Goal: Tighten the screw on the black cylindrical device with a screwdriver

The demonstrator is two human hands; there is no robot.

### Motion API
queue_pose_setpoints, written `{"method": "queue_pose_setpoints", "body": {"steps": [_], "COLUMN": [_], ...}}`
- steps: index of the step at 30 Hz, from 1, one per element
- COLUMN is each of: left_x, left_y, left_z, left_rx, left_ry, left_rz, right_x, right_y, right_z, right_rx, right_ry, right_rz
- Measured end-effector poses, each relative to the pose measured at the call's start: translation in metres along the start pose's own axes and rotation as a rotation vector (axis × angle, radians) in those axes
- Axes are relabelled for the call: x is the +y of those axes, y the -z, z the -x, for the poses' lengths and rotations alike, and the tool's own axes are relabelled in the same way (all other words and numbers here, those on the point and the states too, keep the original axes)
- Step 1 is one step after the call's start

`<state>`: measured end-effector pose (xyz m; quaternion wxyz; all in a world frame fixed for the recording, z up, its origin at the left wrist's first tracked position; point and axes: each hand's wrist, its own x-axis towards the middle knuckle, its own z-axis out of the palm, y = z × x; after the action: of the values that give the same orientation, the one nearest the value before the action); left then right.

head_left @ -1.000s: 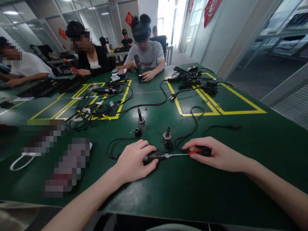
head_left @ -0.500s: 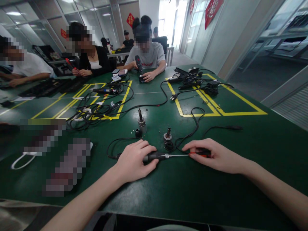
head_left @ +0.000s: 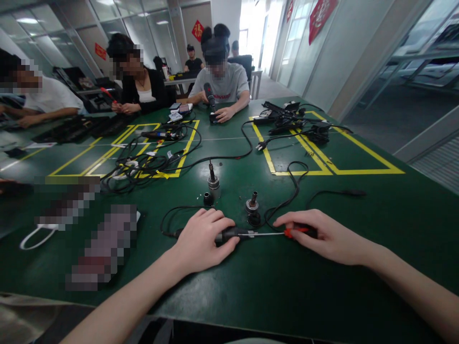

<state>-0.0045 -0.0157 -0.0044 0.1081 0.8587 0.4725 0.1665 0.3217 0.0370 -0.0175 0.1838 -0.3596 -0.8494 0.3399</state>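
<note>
My left hand [head_left: 206, 241] is closed over a black corded tool [head_left: 231, 233] lying on the green table. A thin cord leaves the tool's left end. In my right hand [head_left: 330, 239] is a screwdriver [head_left: 268, 233] with a red and black handle. The shaft lies level, pointing left, and reaches the tool's right end; the exact contact at its tip is too small to make out. Just beyond the tool stand a metal cylinder with a shaft [head_left: 213, 183] and a shorter metal part [head_left: 252, 205]. A black ring [head_left: 254, 219] and a small black collar [head_left: 208, 199] are beside them.
Tangled cables [head_left: 132, 167] lie at left on the yellow-taped table [head_left: 229, 291]. Black tools and cords [head_left: 287, 119] are heaped at the back right. Two blurred-out objects rest at left. A co-worker [head_left: 222, 86] handles a black tool across the table; others sit at left.
My right fingers have shifted on the screwdriver, and more of its red handle shows. The left hand keeps its hold on the tool. The whole view has shifted slightly.
</note>
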Motion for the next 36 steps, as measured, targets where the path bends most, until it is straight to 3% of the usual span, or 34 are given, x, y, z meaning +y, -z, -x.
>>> {"method": "queue_pose_setpoints", "body": {"steps": [8, 14, 25, 31, 36], "left_x": [-0.001, 0.001, 0.0, -0.001, -0.001], "left_y": [-0.001, -0.001, -0.003, -0.004, -0.004], "left_z": [0.0, 0.001, 0.002, 0.002, 0.001], "left_rx": [0.003, -0.002, 0.012, 0.035, 0.039], "left_ry": [-0.004, -0.011, -0.025, -0.035, -0.043], "left_rz": [0.007, 0.022, 0.015, 0.029, 0.052], "right_x": [-0.012, -0.004, -0.016, -0.007, -0.008], "right_y": [0.009, 0.002, 0.007, 0.0, 0.0], "right_z": [-0.002, 0.0, -0.003, 0.0, -0.003], "right_rx": [-0.001, 0.059, 0.007, 0.072, -0.007], "right_ry": [0.004, 0.036, -0.012, 0.042, 0.012], "right_rz": [-0.041, 0.025, -0.04, 0.007, -0.024]}}
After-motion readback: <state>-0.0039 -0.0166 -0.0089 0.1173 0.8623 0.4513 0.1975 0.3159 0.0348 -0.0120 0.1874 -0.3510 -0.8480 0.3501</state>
